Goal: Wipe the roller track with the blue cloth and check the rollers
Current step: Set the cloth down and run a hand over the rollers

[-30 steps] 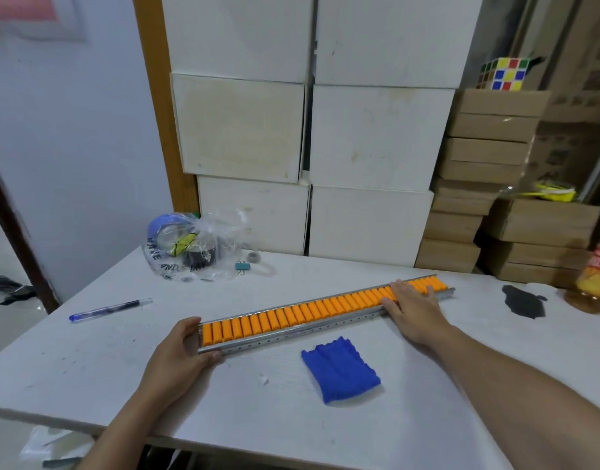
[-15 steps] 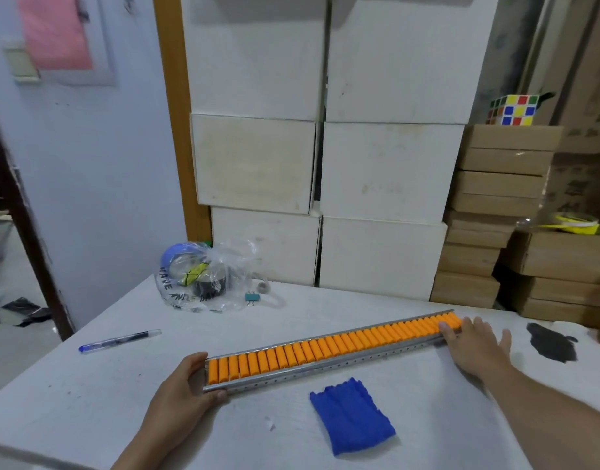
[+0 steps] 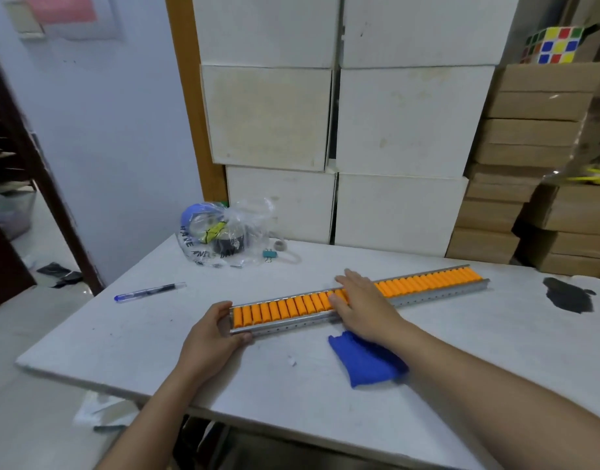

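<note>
**Both hands on the roller track**

My left hand (image 3: 213, 334) is clamped around the near-left end of the long metal roller track with orange plastic rollers (image 3: 427, 281), thumb along the front rail and fingers curled over the end. My right hand (image 3: 363, 305) lies flat and open on top of the rollers near the middle of the track, fingers spread, gripping nothing. Just under my right wrist, on my side of the track, the folded blue ribbed cloth (image 3: 366, 366) lies on the white table (image 3: 122, 337), partly covered by my forearm. Beyond my left hand a blue pen (image 3: 149, 291) lies on the table, and farther back sits a clear plastic bag of tape rolls (image 3: 224, 234).
</note>
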